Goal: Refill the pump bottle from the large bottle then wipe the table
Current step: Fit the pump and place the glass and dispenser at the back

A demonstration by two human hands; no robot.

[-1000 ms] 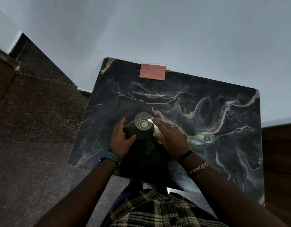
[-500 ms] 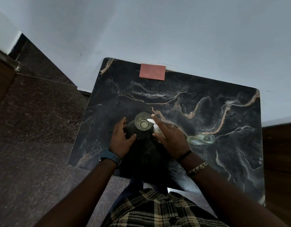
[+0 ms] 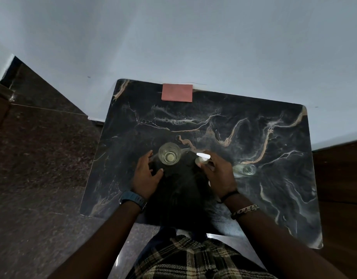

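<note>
Head view: right hand point(image 3: 219, 174), fingers curled round the pump head point(image 3: 203, 157), holds it beside the open pump bottle point(image 3: 169, 154) mid-table point(image 3: 254, 198). Left hand point(image 3: 145, 175) rests beside the bottle, fingers spread. Large bottle point(image 3: 245, 169) lies right. Likely refitting the pump; next needs alignment over the mouth.

Head-worn camera looks steeply down, close over the table point(image 3: 254, 121).
</note>
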